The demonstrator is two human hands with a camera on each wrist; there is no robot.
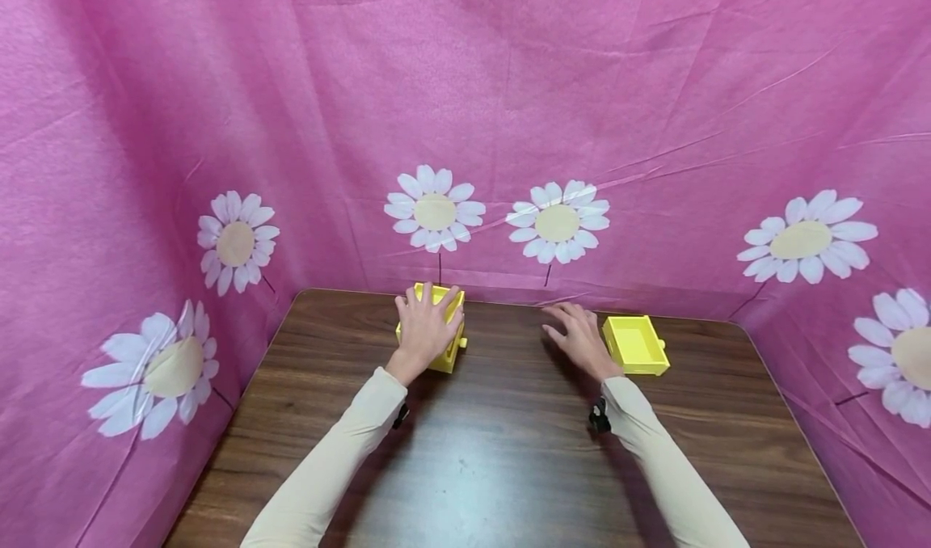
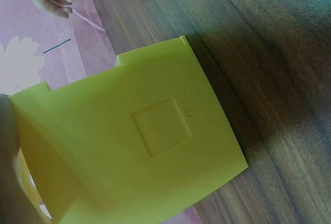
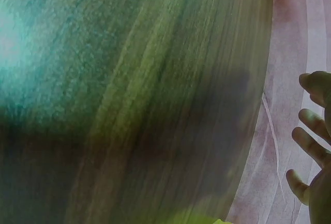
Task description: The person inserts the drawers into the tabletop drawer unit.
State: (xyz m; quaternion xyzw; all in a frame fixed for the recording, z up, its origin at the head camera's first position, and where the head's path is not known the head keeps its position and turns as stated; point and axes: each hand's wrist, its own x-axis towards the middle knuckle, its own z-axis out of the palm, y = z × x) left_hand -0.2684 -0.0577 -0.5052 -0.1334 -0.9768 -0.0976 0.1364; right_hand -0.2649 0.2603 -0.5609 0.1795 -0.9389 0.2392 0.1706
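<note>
My left hand [image 1: 425, 334] lies over a small yellow drawer cabinet [image 1: 442, 362] near the table's back edge, fingers spread across its top and gripping it. A little knob sticks out on the cabinet's right side. Up close in the left wrist view, a flat wall of the cabinet [image 2: 160, 125] shows a shallow square mark; most of that hand is out of that view. Nothing is in my right hand [image 1: 578, 339], which hovers over the table with its fingers apart. Just right of it sits a shallow, open-topped yellow drawer [image 1: 634, 347] with a knob on its right side.
Both yellow pieces stand on a dark wood-grain table [image 1: 473, 467]. A pink cloth [image 1: 494, 111] with white daisies hangs behind the table and along both sides, close to its edges.
</note>
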